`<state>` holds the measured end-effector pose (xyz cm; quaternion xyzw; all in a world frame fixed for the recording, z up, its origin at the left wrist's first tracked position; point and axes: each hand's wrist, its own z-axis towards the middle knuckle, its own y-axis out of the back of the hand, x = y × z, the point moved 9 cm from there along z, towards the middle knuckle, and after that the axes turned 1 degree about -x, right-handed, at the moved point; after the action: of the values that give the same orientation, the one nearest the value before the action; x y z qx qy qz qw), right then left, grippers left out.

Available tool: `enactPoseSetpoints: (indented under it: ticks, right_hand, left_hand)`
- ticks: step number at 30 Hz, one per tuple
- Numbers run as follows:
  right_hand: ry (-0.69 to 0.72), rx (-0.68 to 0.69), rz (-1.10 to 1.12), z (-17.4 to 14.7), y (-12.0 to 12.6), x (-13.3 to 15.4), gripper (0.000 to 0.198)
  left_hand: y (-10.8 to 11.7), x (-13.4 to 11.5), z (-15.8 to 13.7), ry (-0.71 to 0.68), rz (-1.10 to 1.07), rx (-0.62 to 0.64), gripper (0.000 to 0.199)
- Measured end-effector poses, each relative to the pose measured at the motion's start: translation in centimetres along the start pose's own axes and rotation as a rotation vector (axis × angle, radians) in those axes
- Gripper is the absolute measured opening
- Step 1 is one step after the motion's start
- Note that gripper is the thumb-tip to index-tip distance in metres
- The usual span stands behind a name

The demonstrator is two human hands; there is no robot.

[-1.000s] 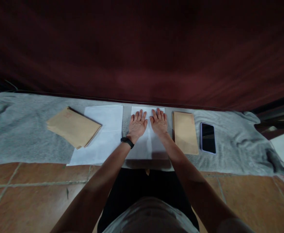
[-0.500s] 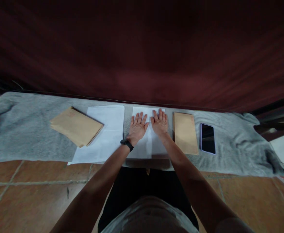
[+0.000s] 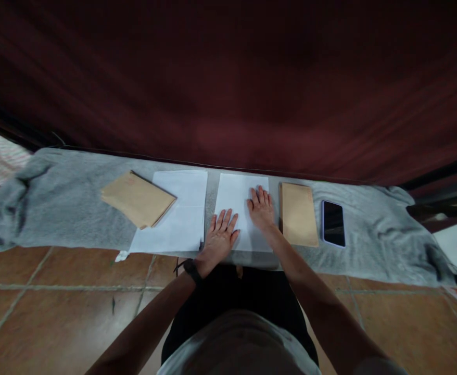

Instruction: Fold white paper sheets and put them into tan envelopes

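A white sheet of paper (image 3: 239, 194) lies on the grey cloth in front of me. My left hand (image 3: 219, 237) rests flat on its lower left part, fingers spread, a dark band around the wrist. Higher up and to the right, my right hand (image 3: 262, 207) presses flat on the same sheet, fingers slightly apart. Neither hand grips anything. To the left lie more white sheets (image 3: 181, 219), partly covered by a fanned stack of brown envelopes (image 3: 138, 199). Just right of my right hand is another stack of brown envelopes (image 3: 299, 214).
A phone (image 3: 333, 223) with a dark screen lies right of the envelopes. Grey cloth (image 3: 377, 234) covers the long narrow surface. A dark red curtain-like sheet (image 3: 228, 94) hangs behind it. Tiled floor (image 3: 76, 307) shows below the near edge.
My left hand has slid down the sheet toward me. My right hand has moved slightly lower and to the right. The view has shifted a little, and both hands stay flat.
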<state>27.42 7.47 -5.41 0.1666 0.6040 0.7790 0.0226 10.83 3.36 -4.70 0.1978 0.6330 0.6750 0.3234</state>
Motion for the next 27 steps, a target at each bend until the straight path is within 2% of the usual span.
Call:
enactPoseSetpoints:
  ticks: [3, 7, 11, 18, 24, 27]
  right_hand:
    - [0.114, 0.031, 0.008, -4.9, 0.7, 1.2, 0.052]
    - [0.196, 0.049, 0.023, -11.4, 2.0, 1.7, 0.052]
    - [0.260, 0.051, 0.029, -15.3, 3.1, 1.6, 0.052]
    - [0.279, 0.056, 0.031, -16.9, 3.3, 1.1, 0.053]
    - [0.269, 0.059, 0.037, -16.8, 3.4, 1.3, 0.052]
    - [0.272, 0.062, 0.033, -16.8, 3.6, 1.4, 0.051]
  left_hand:
    - [0.2, -0.9, -1.7, -0.054, 0.016, 0.014, 0.055]
    - [0.2, -2.0, -2.9, -0.119, 0.042, 0.050, 0.054]
    - [0.2, -2.9, -3.2, -0.149, 0.010, 0.107, 0.051]
    - [2.3, -2.4, -3.9, 0.009, -0.110, 0.070, 0.053]
    - [3.1, -2.0, -4.1, 0.060, -0.081, 0.074, 0.057]
    - [2.6, -2.5, -4.0, 0.019, -0.090, 0.132, 0.059]
